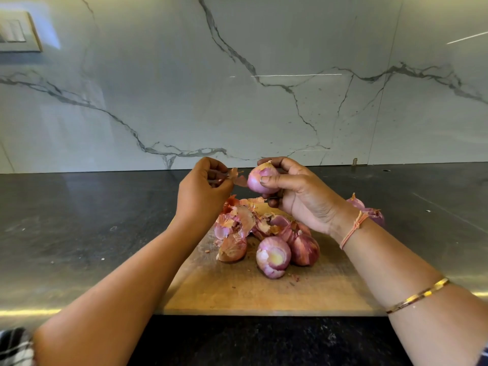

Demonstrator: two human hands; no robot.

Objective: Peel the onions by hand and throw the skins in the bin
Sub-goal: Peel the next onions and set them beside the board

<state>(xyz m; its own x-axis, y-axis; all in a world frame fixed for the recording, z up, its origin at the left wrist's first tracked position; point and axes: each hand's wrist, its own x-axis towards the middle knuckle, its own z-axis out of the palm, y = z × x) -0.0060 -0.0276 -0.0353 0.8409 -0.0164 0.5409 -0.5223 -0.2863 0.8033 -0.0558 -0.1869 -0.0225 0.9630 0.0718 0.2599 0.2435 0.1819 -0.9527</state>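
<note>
My right hand [298, 191] grips a small pink onion [257, 180], raised above the wooden chopping board [237, 289]. My left hand [203, 186] pinches a strip of dry skin [236, 177] that still hangs from the onion's left side. On the board lie a peeled onion [273, 257], a darker onion [305, 249] beside it, and a heap of loose skins [243, 220] behind them. No bin is in view.
Two more onions [369, 210] rest on the dark counter [79, 220] behind my right wrist. A marble backsplash [237, 88] rises at the back, with a switch plate [18, 33] at the upper left. The board reaches the counter's front edge.
</note>
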